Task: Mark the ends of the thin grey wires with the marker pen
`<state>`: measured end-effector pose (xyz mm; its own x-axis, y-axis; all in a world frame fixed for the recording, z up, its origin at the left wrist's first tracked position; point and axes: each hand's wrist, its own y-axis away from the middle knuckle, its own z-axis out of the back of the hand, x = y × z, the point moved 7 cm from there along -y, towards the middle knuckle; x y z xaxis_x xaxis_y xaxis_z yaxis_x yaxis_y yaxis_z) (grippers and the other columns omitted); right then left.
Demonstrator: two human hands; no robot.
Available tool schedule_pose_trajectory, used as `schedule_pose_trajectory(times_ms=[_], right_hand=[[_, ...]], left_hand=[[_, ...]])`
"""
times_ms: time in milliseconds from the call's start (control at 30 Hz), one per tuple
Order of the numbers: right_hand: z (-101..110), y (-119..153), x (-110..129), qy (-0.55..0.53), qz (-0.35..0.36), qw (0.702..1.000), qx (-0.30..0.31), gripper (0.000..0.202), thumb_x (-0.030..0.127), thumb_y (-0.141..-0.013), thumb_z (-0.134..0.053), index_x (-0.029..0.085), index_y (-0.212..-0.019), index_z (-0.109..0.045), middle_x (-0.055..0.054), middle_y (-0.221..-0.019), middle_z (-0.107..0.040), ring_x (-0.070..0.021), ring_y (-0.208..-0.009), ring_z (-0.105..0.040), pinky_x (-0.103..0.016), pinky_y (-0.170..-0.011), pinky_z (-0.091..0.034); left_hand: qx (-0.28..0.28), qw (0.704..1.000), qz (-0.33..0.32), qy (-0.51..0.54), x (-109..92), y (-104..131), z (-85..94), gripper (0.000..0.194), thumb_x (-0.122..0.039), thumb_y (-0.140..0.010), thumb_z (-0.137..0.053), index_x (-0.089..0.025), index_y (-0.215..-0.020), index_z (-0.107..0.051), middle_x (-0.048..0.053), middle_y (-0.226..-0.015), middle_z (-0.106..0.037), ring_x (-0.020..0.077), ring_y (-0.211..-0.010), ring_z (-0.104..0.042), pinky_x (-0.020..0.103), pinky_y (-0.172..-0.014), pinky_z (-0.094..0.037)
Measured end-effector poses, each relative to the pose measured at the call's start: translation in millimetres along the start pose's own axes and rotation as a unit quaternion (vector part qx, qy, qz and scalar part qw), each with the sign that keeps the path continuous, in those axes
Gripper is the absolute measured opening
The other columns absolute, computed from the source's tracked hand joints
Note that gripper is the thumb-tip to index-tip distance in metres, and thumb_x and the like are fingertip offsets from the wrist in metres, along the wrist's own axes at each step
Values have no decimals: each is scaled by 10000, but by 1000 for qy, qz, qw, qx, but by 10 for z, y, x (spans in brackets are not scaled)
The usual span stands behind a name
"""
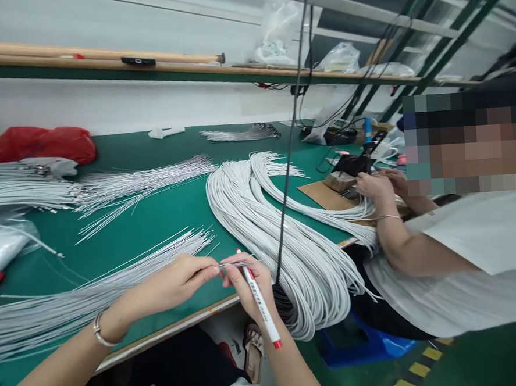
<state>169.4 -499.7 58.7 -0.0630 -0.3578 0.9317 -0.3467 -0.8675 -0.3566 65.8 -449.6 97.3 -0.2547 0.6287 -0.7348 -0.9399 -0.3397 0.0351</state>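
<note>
I see thin grey wire-like strands [240, 263] bridging pinching left fingers [211, 271] and right fingers [233, 273]; the white-and-red cylindrical marker [259, 300] (right-held) slants wristward.

no word or number can be read for certain. the white marker pen [259, 300] with red ends, held in the right hand [260, 273] at the near edge of the table [155, 219], has dark print running along its barrel; the characters are too small and blurred to make out. on the far shelf [189, 62], towards the left, a black object [138, 61] bears a small pale mark, also unreadable. at near right, yellow-and-black warning stripes [420, 369] mark the floor.
</note>
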Motion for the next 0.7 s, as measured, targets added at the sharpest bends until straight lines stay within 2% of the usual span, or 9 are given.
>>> schedule_pose_trajectory(times_ms=[167,267,400,433,500,567,600,667,700], right_hand=[[50,48,-48,7,-6,1000,-15,218,363,-868,-576,180,-813,-682,15,-541,-622,-125,-462,-580,-266,-543,-498],[75,102,-68,52,-4,998,-31,232,363,-881,-560,194,-845,-716,26,-513,-609,-138,-480,-581,-333,-702,-521],[88,141,-58,89,9,995,-44,266,362,-879,-570,202,-743,-733,18,-481,-596,-176,-605,-635,-408,-934,-458],[88,146,-58,88,7,995,-36,254,365,-875,-577,197,-770,-736,22,-478,-596,-166,-577,-619,-403,-916,-467],[123,165,-61,76,-9,997,-34,259,382,-866,-591,178,-955,-724,26,-514,-621,-136,-489,-554,-346,-749,-512],[246,209,-30,72,-17,993,-88,388,395,-876,-574,152,-1172,-639,12,-587,-657,-121,-465,-511,-276,-555,-471],[323,244,3,80,-12,988,-130,446,390,-886,-559,139,-1254,-582,5,-616,-668,-119,-470,-506,-258,-510,-441],[420,319,87,116,9,975,-191,495,360,-905,-532,117,-1336,-509,-7,-647,-679,-126,-500,-530,-255,-510,-431],[420,344,124,140,20,970,-196,490,342,-911,-522,112,-1344,-503,-12,-653,-682,-132,-515,-548,-262,-529,-440]], left_hand=[[-13,999,21,35,9,51,4,393,-406,-991,-367,-170,-869,-656,-16,-690,-579,87,-561,-437,203,-545,-324],[-18,992,59,106,59,65,-39,353,-429,-968,-417,-170,-937,-656,3,-783,-650,78,-532,-520,188,-511,-370],[-60,990,66,111,102,48,-72,350,-444,-927,-492,-149,-882,-674,1,-650,-615,91,-529,-541,182,-491,-365],[-67,989,69,115,116,43,-80,347,-441,-919,-504,-144,-868,-677,0,-641,-606,88,-525,-527,181,-486,-357],[-75,986,69,134,136,40,-86,332,-428,-908,-519,-139,-868,-679,5,-676,-615,80,-529,-495,180,-479,-343],[-86,983,71,145,149,51,-63,319,-417,-903,-523,-137,-871,-674,8,-702,-622,77,-537,-472,179,-477,-338],[-89,982,79,149,160,60,-48,322,-423,-901,-524,-136,-874,-667,7,-705,-621,77,-530,-467,179,-471,-341],[-86,978,104,160,185,78,-31,341,-450,-896,-522,-133,-874,-645,4,-707,-616,73,-494,-467,181,-451,-353],[-80,976,114,166,191,81,-31,350,-462,-895,-520,-133,-874,-634,4,-713,-616,71,-478,-469,182,-442,-360]])
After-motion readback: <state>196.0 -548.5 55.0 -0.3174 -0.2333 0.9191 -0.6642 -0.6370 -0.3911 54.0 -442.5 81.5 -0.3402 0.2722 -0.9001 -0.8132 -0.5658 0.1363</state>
